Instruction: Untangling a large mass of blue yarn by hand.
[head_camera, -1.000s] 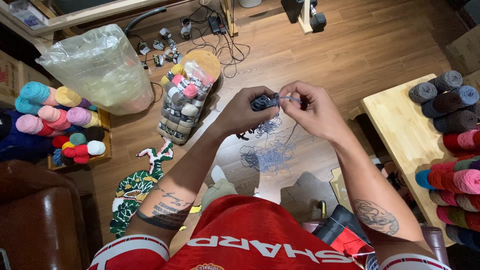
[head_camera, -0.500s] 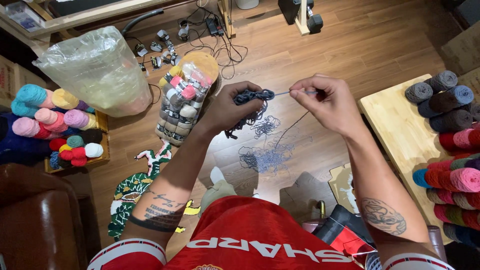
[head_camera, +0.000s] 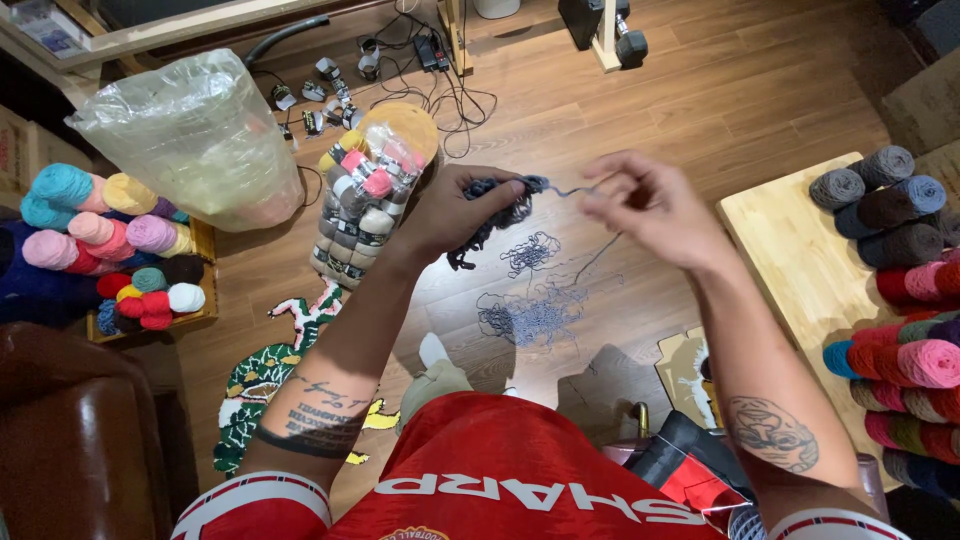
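We see a loose tangle of grey-blue yarn (head_camera: 535, 312) lying on the wood floor (head_camera: 700, 90) below both raised hands. The left hand (head_camera: 455, 212) is clenched around a small dark-grey yarn ball (head_camera: 497, 190). One strand (head_camera: 565, 190) runs from it to the right hand (head_camera: 650, 205), pinched between fingertips (head_camera: 600, 200), other fingers spread. Since half a second ago, the two hands have drawn slightly apart. Beyond stands one clear bag of yarn skeins (head_camera: 370, 195).
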